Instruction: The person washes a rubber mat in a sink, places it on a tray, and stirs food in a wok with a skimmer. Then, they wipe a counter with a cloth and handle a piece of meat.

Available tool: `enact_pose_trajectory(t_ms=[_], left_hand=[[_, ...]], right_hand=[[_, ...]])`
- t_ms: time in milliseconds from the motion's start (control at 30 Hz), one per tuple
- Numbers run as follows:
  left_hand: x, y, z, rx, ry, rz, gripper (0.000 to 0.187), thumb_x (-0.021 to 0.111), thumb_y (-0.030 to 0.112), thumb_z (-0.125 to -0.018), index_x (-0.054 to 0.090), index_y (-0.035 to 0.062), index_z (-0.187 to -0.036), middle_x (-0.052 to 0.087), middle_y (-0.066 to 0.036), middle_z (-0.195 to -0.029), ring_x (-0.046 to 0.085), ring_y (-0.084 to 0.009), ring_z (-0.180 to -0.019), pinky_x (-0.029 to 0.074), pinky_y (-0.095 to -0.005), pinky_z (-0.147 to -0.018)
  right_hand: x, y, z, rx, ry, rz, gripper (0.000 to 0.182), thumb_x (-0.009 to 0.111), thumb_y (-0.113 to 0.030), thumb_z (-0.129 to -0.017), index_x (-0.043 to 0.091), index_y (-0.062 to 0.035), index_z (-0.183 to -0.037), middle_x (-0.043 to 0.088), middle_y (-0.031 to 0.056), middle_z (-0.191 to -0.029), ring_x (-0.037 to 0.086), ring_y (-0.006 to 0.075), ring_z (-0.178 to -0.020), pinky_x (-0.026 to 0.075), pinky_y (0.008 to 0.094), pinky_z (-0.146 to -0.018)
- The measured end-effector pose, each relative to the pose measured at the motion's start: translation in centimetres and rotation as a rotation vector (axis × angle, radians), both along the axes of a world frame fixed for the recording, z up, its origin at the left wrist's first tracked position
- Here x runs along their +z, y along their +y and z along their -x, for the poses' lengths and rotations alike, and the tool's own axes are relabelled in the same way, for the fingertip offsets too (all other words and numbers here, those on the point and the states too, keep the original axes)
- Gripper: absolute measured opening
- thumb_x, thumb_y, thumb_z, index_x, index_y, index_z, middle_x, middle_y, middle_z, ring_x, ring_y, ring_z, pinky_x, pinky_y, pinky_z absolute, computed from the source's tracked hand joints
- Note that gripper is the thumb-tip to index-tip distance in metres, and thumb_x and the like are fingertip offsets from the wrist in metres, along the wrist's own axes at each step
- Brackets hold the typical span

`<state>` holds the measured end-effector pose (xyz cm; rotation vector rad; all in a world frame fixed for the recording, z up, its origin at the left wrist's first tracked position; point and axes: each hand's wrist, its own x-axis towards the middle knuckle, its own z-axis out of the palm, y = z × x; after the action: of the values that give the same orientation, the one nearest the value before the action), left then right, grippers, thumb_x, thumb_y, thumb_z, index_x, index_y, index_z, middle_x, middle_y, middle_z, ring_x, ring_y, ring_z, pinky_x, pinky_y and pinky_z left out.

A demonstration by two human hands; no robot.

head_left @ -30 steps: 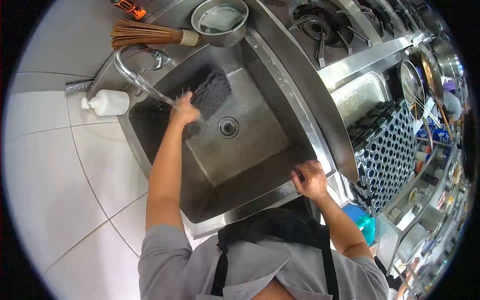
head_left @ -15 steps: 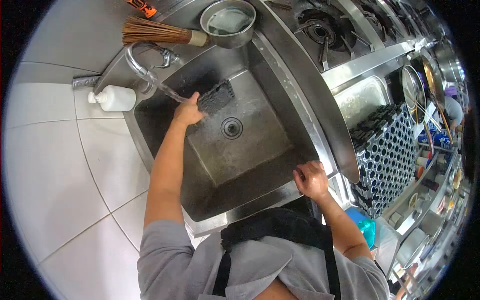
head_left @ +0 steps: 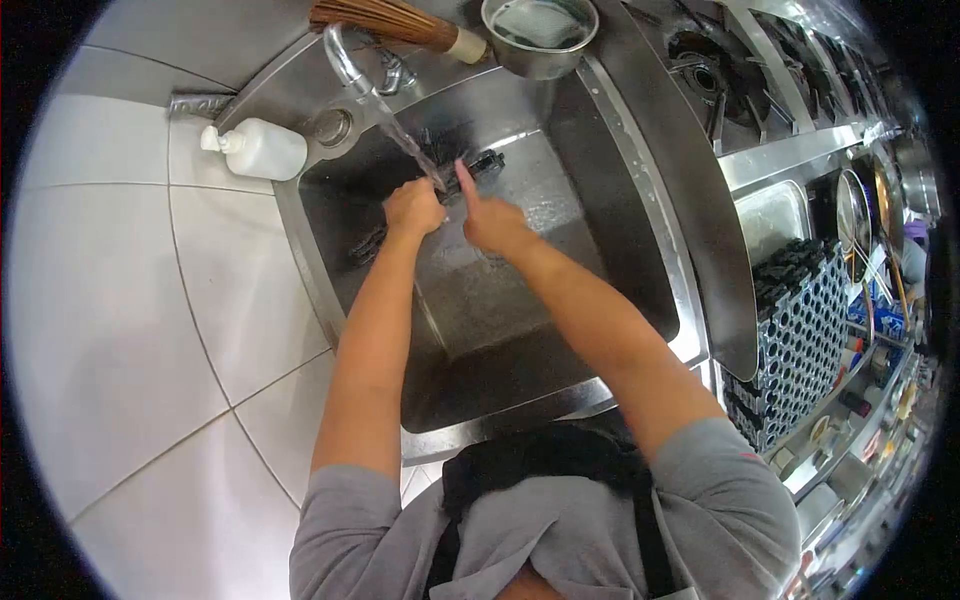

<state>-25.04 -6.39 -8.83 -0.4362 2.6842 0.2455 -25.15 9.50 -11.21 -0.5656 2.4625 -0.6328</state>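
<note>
Within the metal sink (head_left: 540, 310), a dark, rough-textured mat (head_left: 487, 166) lies edge-on under the running water, and I cannot make out its exact kind. Its other end pokes out left of my left wrist. My left hand (head_left: 414, 208) is closed on its middle, right beneath the stream. Beside it, my right hand (head_left: 497, 224) is at the mat's near side, one digit stretched up against it and the others curled and partly hidden. The tap (head_left: 345, 65) pours from the upper left onto the mat by my left hand.
A metal pot (head_left: 540, 45) stands at the sink's back rim near a bamboo brush (head_left: 395, 22). A white pump bottle (head_left: 262, 149) is on the left ledge. To the right are a gas burner (head_left: 705, 75), a curved metal guard (head_left: 690, 200) and black perforated mats (head_left: 800, 330).
My right hand has left the sink's front edge and come up beside my left. The mat has turned from its flat face to edge-on. The view has shifted, too.
</note>
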Motion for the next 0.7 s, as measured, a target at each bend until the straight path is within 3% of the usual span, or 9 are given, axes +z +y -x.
enact_pose_trajectory(t_ms=[133, 233, 300, 400, 467, 500, 533, 600, 700], left_hand=[[-1.2, -1.1, 0.6, -0.042, -0.039, -0.020, 0.041, 0.068, 0.014, -0.077, 0.070, 0.0103, -0.118, 0.071, -0.020, -0.115, 0.068, -0.0372, -0.109, 0.054, -0.0454, -0.094], [-0.7, -1.2, 0.1, -0.063, -0.038, -0.072, 0.043, 0.068, 0.012, -0.077, 0.069, 0.0115, -0.120, 0.070, -0.020, -0.116, 0.067, -0.0372, -0.110, 0.054, -0.0459, -0.095], [-0.4, -1.2, 0.1, -0.067, -0.012, -0.072, 0.044, 0.068, 0.012, -0.077, 0.069, 0.0130, -0.121, 0.070, -0.020, -0.117, 0.067, -0.0371, -0.111, 0.054, -0.0463, -0.095], [-2.6, -1.5, 1.3, -0.076, -0.025, -0.113, 0.046, 0.067, 0.012, -0.076, 0.069, 0.0181, -0.122, 0.069, -0.020, -0.118, 0.066, -0.0371, -0.112, 0.054, -0.0463, -0.094], [-5.7, -3.2, 1.9, -0.097, 0.054, -0.155, 0.046, 0.067, 0.013, -0.076, 0.069, 0.0170, -0.122, 0.069, -0.019, -0.119, 0.066, -0.0367, -0.112, 0.054, -0.0461, -0.094], [-1.1, -1.4, 1.6, -0.027, 0.007, -0.197, 0.045, 0.067, 0.014, -0.076, 0.068, 0.0076, -0.121, 0.069, -0.020, -0.119, 0.066, -0.0368, -0.112, 0.053, -0.0463, -0.094], [-1.7, -1.5, 1.9, -0.033, 0.009, -0.196, 0.045, 0.067, 0.014, -0.076, 0.068, 0.0076, -0.121, 0.069, -0.020, -0.119, 0.066, -0.0368, -0.112, 0.053, -0.0463, -0.094], [-2.4, -1.1, 1.7, -0.019, -0.062, -0.084, 0.046, 0.069, 0.016, -0.076, 0.066, 0.0016, -0.120, 0.069, -0.022, -0.117, 0.067, -0.0376, -0.110, 0.053, -0.0468, -0.093], [-2.2, 0.2, 0.4, -0.123, 0.056, -0.087, 0.047, 0.071, 0.017, -0.076, 0.067, 0.0023, -0.120, 0.070, -0.023, -0.115, 0.067, -0.0393, -0.109, 0.054, -0.0477, -0.091]], right_hand=[[-1.3, -0.1, 0.5, -0.018, -0.023, 0.120, 0.105, 0.060, -0.011, -0.085, -0.012, -0.0261, -0.160, 0.071, 0.0265, -0.091, 0.070, 0.0442, -0.084, 0.055, 0.0521, -0.077], [-0.4, 1.0, 0.3, 0.156, -0.023, -0.079, 0.106, 0.060, -0.011, -0.085, -0.013, -0.0257, -0.160, 0.072, 0.0265, -0.092, 0.071, 0.0422, -0.082, 0.056, 0.0532, -0.076], [0.3, 0.5, 0.9, 0.186, 0.028, -0.284, 0.105, 0.061, -0.011, -0.087, -0.013, -0.0230, -0.160, 0.071, 0.0285, -0.105, 0.072, 0.0398, -0.093, 0.055, 0.0516, -0.082], [0.6, -1.3, 1.8, -0.018, 0.025, -0.186, 0.107, 0.063, -0.012, -0.085, -0.013, -0.0211, -0.160, 0.071, 0.0282, -0.104, 0.071, 0.0411, -0.093, 0.055, 0.0520, -0.083], [0.7, -1.0, 2.0, -0.006, -0.052, -0.070, 0.109, 0.064, -0.013, -0.085, -0.013, -0.0215, -0.160, 0.071, 0.0278, -0.105, 0.071, 0.0415, -0.094, 0.055, 0.0517, -0.084], [0.8, -0.8, 2.0, -0.002, -0.120, 0.055, 0.110, 0.066, -0.014, -0.084, -0.013, -0.0219, -0.160, 0.071, 0.0274, -0.105, 0.071, 0.0420, -0.094, 0.055, 0.0514, -0.086], [1.0, -0.3, 2.4, -0.007, -0.117, 0.057, 0.110, 0.066, -0.014, -0.084, -0.013, -0.0219, -0.160, 0.071, 0.0274, -0.105, 0.071, 0.0420, -0.094, 0.055, 0.0514, -0.086], [1.4, 1.2, 1.8, 0.077, -0.186, -0.001, 0.112, 0.068, -0.015, -0.082, -0.012, -0.0217, -0.160, 0.071, 0.0278, -0.106, 0.071, 0.0427, -0.096, 0.055, 0.0516, -0.087], [1.8, 2.0, 1.5, 0.089, -0.068, -0.169, 0.110, 0.066, -0.014, -0.083, -0.011, -0.0259, -0.160, 0.072, 0.0262, -0.102, 0.072, 0.0417, -0.090, 0.056, 0.0512, -0.082]])
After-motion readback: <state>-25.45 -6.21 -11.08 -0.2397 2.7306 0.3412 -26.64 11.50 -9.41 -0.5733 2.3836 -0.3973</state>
